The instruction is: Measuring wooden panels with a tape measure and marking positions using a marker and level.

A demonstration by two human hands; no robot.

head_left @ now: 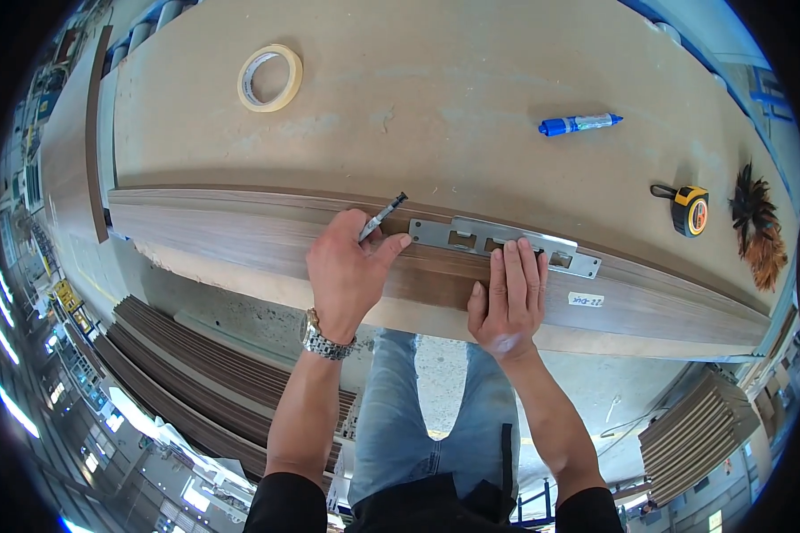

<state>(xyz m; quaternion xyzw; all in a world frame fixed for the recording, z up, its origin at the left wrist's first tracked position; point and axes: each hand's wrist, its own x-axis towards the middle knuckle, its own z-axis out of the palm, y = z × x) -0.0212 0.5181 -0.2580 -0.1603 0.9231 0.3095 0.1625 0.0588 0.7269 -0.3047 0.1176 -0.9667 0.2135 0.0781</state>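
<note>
A broad, pale worktop [471, 71] fills the far half of the view. Along its near edge a long wood-grain panel [240, 235] is laid on its side, running from left to right, with a small white label [585, 300] stuck near its right end. More dark slats are stacked on the floor at the near left [196, 364].

On the panel's upper face, roughly at the middle, a slotted grey metal plate [471, 236] is laid flat. It is pinned by the right hand [509, 298], whose fingers are stretched out flat and pressed down on the plate and panel; nothing is gripped by them. The left hand [347, 271] is curled closed around a dark pencil [384, 214], the tip being held just left of the plate's left end, with the thumb touching that end.

For a clean mark, the plate should be kept square to the panel edge and held firmly by the right hand, while the pencil is kept tight against the metal; any slip would probably shift the line.

Farther off lie 1 roll of tape [270, 77], 1 blue marker [580, 123], 1 yellow tape measure [689, 210] and 1 feather duster [759, 233].
</note>
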